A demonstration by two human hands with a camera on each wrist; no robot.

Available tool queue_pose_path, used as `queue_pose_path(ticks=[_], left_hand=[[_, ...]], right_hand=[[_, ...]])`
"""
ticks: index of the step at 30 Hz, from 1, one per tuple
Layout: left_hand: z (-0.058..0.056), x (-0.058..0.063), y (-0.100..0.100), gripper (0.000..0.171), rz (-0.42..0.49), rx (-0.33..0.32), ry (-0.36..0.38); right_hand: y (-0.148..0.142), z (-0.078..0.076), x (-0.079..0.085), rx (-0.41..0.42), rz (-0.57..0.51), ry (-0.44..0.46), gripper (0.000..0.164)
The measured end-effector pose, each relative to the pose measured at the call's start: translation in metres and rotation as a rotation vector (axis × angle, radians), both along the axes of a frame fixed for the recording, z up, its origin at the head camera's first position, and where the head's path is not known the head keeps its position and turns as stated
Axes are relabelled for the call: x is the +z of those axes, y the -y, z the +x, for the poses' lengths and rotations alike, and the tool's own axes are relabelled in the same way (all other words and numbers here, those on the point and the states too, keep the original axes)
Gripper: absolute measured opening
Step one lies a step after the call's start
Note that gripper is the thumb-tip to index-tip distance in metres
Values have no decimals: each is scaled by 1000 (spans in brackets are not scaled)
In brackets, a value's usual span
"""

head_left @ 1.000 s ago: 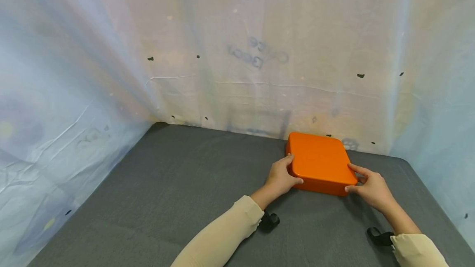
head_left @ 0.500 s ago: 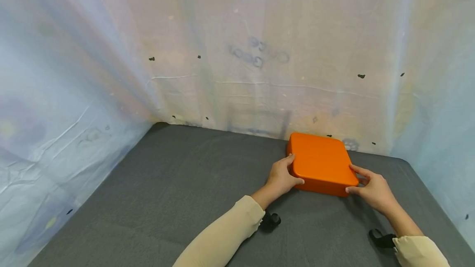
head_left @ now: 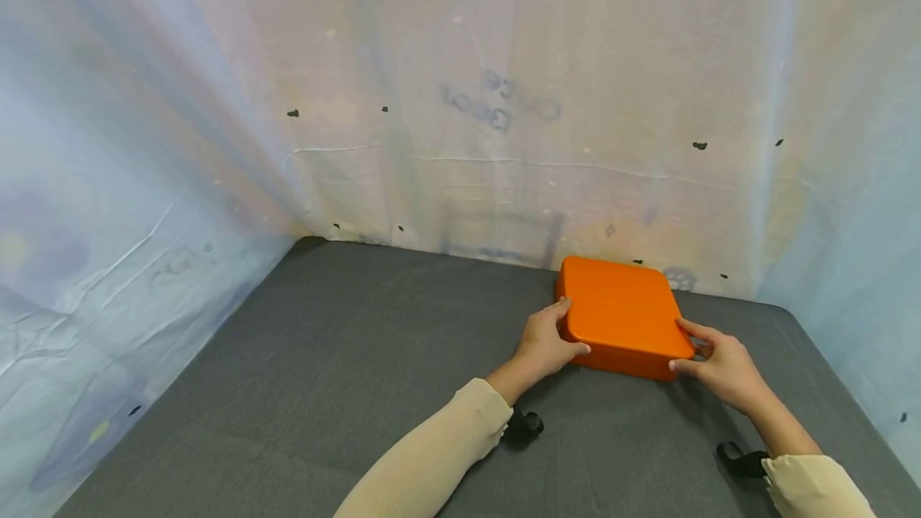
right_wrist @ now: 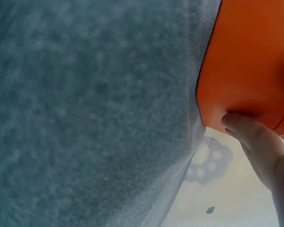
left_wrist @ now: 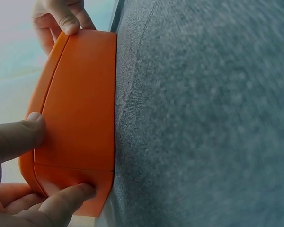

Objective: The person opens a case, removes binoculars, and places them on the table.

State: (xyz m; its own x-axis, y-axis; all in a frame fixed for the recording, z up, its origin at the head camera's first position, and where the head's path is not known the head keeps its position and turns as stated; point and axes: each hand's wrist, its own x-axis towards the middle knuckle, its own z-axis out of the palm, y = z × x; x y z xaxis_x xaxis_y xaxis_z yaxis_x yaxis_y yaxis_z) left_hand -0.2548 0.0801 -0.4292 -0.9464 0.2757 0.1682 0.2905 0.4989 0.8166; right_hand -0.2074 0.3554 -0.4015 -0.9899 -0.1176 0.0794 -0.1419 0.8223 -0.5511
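An orange box (head_left: 622, 310) with rounded corners lies flat on the grey surface, close to the back curtain. My left hand (head_left: 543, 340) grips its near left corner, thumb on the front face and fingers along the left side. At the near right corner my right hand (head_left: 722, 368) holds it the same way, thumb in front and fingers at the right side. A thin seam below the top, like a lid's edge, shows on the box (left_wrist: 80, 99) in the left wrist view. The right wrist view has the box's side (right_wrist: 251, 61) with a fingertip pressed against it.
Grey fabric covers the table (head_left: 345, 358). A pale patterned curtain (head_left: 446, 166) hangs behind it, and more curtain (head_left: 108, 246) hangs at the left and right sides. Black straps (head_left: 524, 427) stick out at both wrists, below cream sleeves (head_left: 439, 454).
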Motion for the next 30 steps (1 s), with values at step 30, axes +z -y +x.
queue_pose_path(ticks=[30], left_hand=[[0,-3,0,83,91,22,15]], right_hand=[[0,1,-4,-15,-45,20,87]])
